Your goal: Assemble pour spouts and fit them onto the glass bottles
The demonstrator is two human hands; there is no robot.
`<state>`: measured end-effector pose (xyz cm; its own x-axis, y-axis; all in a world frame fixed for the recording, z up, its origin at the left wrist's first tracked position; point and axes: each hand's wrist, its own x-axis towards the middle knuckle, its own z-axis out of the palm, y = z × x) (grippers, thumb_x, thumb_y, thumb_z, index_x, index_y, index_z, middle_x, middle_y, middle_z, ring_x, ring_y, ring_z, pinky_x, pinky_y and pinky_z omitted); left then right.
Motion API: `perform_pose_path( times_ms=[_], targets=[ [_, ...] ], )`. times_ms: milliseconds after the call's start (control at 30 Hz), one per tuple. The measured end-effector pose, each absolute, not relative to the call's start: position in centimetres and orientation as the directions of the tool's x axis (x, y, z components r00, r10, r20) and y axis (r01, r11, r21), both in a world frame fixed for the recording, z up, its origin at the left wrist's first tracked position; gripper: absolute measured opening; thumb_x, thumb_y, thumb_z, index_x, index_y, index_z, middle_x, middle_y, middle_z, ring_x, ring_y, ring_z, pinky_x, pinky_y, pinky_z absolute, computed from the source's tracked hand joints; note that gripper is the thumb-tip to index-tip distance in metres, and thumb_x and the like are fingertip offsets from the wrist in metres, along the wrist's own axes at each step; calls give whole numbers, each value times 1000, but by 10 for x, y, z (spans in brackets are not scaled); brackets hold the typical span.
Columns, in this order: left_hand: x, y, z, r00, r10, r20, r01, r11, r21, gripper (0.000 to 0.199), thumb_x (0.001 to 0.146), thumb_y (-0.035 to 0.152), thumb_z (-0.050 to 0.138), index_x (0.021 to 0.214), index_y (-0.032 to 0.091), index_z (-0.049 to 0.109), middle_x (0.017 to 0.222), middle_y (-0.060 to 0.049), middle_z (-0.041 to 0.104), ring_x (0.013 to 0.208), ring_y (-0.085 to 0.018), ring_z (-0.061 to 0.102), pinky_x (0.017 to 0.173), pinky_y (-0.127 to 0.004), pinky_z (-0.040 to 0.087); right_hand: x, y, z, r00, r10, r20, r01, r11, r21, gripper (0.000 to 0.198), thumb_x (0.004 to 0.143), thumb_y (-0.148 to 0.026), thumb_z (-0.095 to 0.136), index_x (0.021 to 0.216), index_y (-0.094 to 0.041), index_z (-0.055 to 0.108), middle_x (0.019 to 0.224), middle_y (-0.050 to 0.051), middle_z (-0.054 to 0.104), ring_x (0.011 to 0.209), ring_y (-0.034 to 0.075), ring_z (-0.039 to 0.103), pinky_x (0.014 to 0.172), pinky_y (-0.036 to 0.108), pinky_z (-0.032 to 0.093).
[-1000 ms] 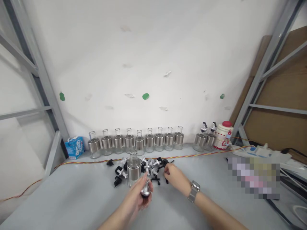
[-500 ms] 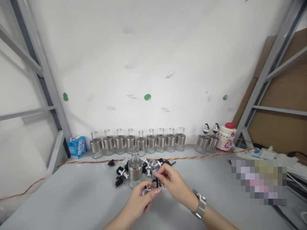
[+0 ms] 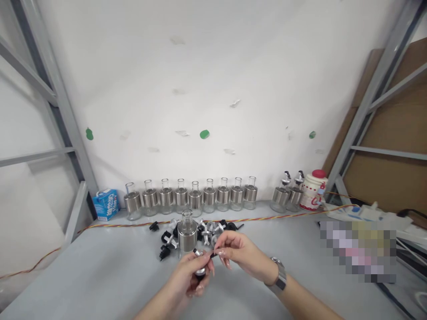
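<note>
My left hand (image 3: 187, 275) is closed round a silver-and-black pourer spout (image 3: 200, 272), partly covered by the fingers. My right hand (image 3: 240, 253), a metal watch on its wrist, pinches a small black part (image 3: 213, 255) close to the spout; whether the two pieces touch I cannot tell. Just behind my left hand stands an open glass bottle (image 3: 187, 235) with a steel sleeve. Loose black and silver pourer parts (image 3: 168, 241) lie around and behind this bottle on the grey table (image 3: 110, 266).
Along the wall runs a row of several open sleeved bottles (image 3: 181, 195). Two bottles with pourers fitted (image 3: 280, 195) stand at the right, beside a white-and-red jar (image 3: 312, 191). A blue carton (image 3: 106, 204) is at the left. A twisted cable (image 3: 267, 218) crosses the back; a power strip (image 3: 360, 213) lies right.
My hands have come closer together. The left hand has turned the spout more upright, and the right hand has brought the small black part lower and to the left, beside it.
</note>
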<state>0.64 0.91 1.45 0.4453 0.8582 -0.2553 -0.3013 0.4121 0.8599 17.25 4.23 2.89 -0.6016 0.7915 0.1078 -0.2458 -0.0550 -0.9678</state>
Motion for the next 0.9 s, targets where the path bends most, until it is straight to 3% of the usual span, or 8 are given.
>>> perform_pose_path(
  times_ms=[167, 267, 367, 467, 567, 667, 767, 900],
  targets=[
    [6, 5, 23, 538, 797, -275, -295, 484, 824, 30, 69, 40, 58, 64, 13, 49, 44, 7, 40, 29, 1, 25, 29, -14, 9, 172, 38, 25, -683, 729, 43, -321, -247, -914, 18, 64, -23, 68, 69, -11, 56, 51, -2, 52, 43, 5, 43, 44, 19, 27],
    [7, 2, 25, 551, 785, -283, -267, 487, 831, 32, 64, 32, 66, 81, 19, 43, 55, 8, 45, 32, 0, 31, 28, -11, 14, 173, 38, 28, -641, 766, 47, -406, -286, -868, 14, 67, -21, 66, 69, -11, 56, 50, -3, 46, 45, 5, 37, 47, 21, 25],
    [10, 1, 16, 567, 800, -199, -236, 388, 891, 32, 65, 31, 66, 79, 19, 39, 59, 6, 46, 36, -2, 40, 27, -11, 26, 177, 41, 32, -582, 812, 53, -505, -309, -806, 8, 73, -18, 60, 70, -12, 55, 49, -5, 39, 45, 4, 31, 49, 22, 24],
    [13, 2, 5, 510, 853, -109, -232, 258, 938, 31, 65, 36, 64, 74, 17, 41, 75, 0, 49, 59, -10, 55, 36, -18, 45, 180, 46, 33, -545, 837, 57, -570, -319, -757, 6, 74, -13, 56, 69, -12, 54, 50, -5, 36, 47, 5, 29, 49, 22, 22],
    [15, 5, 2, 429, 899, -92, -187, 188, 964, 33, 59, 36, 69, 72, 14, 47, 89, -5, 46, 78, -18, 55, 48, -28, 54, 180, 47, 34, -549, 834, 51, -570, -329, -752, 9, 76, -12, 53, 67, -12, 52, 51, -4, 37, 48, 6, 31, 49, 23, 22],
    [14, 7, 8, 405, 908, -109, -138, 178, 974, 32, 60, 38, 67, 70, 10, 54, 91, -8, 47, 82, -22, 55, 50, -30, 54, 179, 46, 35, -560, 828, 38, -541, -330, -774, 14, 78, -14, 49, 65, -14, 50, 49, -3, 39, 47, 7, 32, 51, 24, 23],
    [12, 7, 13, 442, 883, -159, -197, 268, 943, 36, 66, 43, 61, 77, 10, 56, 86, -9, 52, 78, -21, 56, 49, -29, 53, 178, 46, 35, -539, 842, 22, -531, -319, -785, 13, 78, -15, 50, 65, -15, 50, 47, -4, 40, 45, 7, 32, 50, 24, 24],
    [13, 5, 10, 414, 896, -161, -247, 281, 927, 33, 70, 46, 54, 80, 14, 51, 60, 2, 49, 50, -10, 51, 35, -17, 39, 176, 46, 31, -545, 837, -41, -488, -356, -797, 12, 75, -17, 52, 63, -15, 50, 43, -5, 40, 41, 6, 30, 48, 23, 22]
  ],
)
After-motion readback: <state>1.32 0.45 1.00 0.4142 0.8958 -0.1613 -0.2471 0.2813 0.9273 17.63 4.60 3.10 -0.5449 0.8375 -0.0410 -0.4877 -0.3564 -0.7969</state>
